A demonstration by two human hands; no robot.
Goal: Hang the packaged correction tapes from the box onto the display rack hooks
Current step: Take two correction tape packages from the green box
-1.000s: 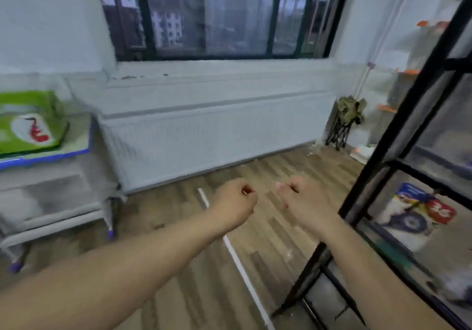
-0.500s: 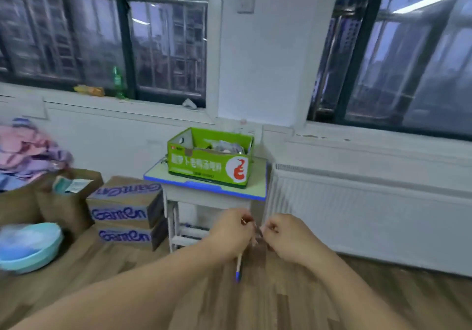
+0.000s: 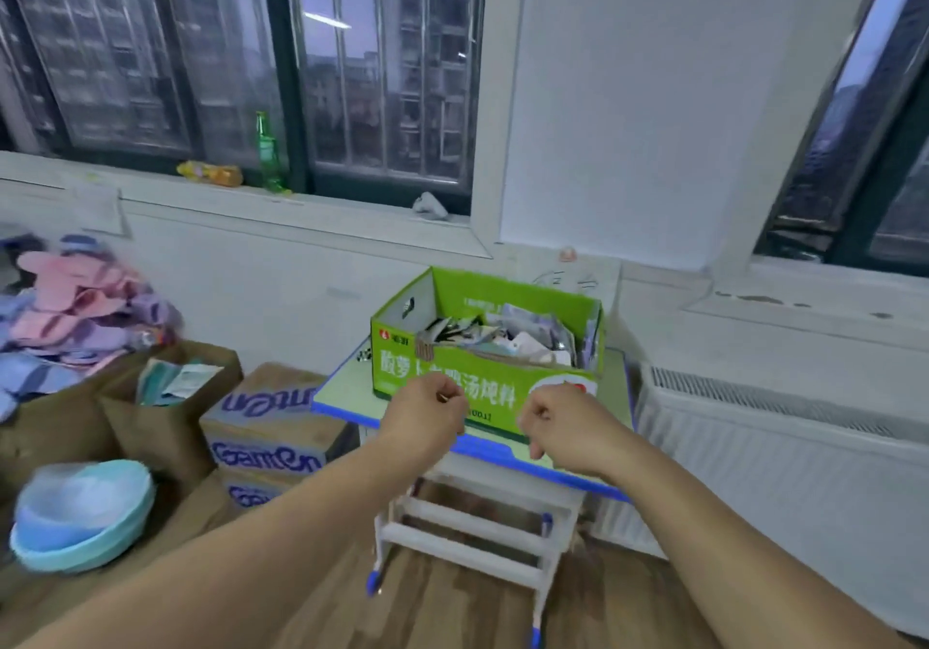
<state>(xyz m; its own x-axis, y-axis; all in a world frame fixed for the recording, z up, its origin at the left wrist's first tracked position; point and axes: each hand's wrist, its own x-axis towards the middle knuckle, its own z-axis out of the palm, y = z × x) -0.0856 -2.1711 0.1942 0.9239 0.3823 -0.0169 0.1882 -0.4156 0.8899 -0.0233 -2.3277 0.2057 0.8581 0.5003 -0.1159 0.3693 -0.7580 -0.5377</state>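
Green open-topped box (image 3: 497,382) on small desk (image 3: 347,387); packaged tapes (image 3: 507,339) jumbled inside.

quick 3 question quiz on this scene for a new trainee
1. True or false: the green cardboard box sits on the floor.
2. What stands on the windowsill? A) green bottle B) kettle C) lamp
3. Is the left hand or the right hand inside the box?

Key: 1 false, it sits on the small desk. 2 A. 3 no, both hover on its near side.
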